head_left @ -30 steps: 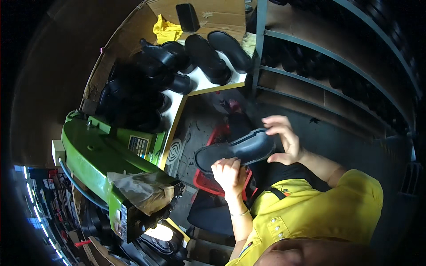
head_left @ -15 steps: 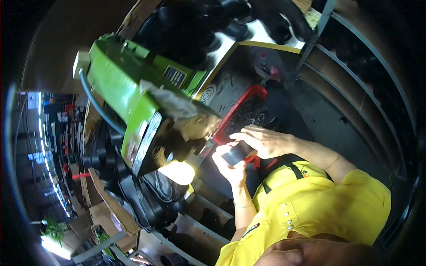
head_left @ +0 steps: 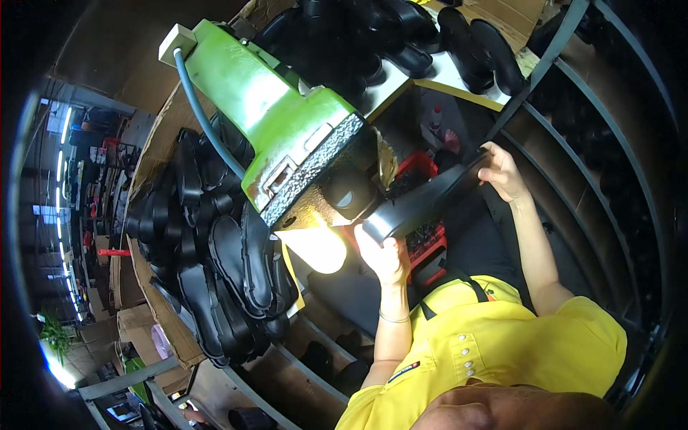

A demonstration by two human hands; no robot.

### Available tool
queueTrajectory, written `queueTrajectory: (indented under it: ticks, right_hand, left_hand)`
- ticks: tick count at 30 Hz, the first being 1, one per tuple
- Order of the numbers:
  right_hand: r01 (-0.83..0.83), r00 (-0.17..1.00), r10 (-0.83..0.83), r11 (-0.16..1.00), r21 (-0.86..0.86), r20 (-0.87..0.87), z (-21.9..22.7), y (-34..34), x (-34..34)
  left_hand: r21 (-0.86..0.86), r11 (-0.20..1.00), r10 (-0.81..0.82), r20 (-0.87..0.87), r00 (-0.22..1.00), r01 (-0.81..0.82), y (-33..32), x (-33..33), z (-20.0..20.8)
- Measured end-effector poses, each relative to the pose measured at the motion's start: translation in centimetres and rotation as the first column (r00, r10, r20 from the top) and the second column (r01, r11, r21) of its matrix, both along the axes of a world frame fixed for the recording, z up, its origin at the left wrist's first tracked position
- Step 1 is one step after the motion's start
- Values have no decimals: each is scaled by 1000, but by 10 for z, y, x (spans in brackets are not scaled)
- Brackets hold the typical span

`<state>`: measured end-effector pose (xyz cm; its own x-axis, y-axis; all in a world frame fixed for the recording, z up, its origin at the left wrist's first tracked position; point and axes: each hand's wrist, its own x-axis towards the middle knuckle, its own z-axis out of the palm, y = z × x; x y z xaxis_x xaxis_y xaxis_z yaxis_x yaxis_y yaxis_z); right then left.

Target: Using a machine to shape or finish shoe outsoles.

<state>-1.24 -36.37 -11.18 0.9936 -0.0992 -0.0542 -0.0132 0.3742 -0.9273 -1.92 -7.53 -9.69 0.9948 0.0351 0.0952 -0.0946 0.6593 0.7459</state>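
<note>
A long black shoe sole (head_left: 423, 201) is held by both ends and pressed up against the round head of a green grinding machine (head_left: 287, 122). My left hand (head_left: 383, 258) grips the near end of the sole, just below the machine's lit opening. My right hand (head_left: 502, 172) holds the far end, fingers wrapped over its edge. A bright lamp (head_left: 315, 247) glows under the machine beside my left hand.
A heap of black soles (head_left: 215, 258) lies on cardboard to the left of the machine. More black soles (head_left: 473, 43) rest on a white table at the top. A red crate (head_left: 426, 244) sits behind the sole. Metal shelving (head_left: 595, 179) runs down the right.
The view has swung toward the green machine. The sole, held in front of my chest before, is now raised and set against the machine's grinding head with both hands spread along it.
</note>
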Motion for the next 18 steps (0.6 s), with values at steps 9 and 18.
queueTrajectory:
  ticks: [9, 18]
  right_hand:
    - [171, 978, -169, 985, -3, 119, 63, -4, 47]
    - [153, 981, -141, 985, -84, 130, 90, 10, 61]
  left_hand:
    - [367, 920, 152, -5, 988, -139, -13, 8, -4]
    - [330, 943, 61, -28, 998, -49, 3, 1, 8]
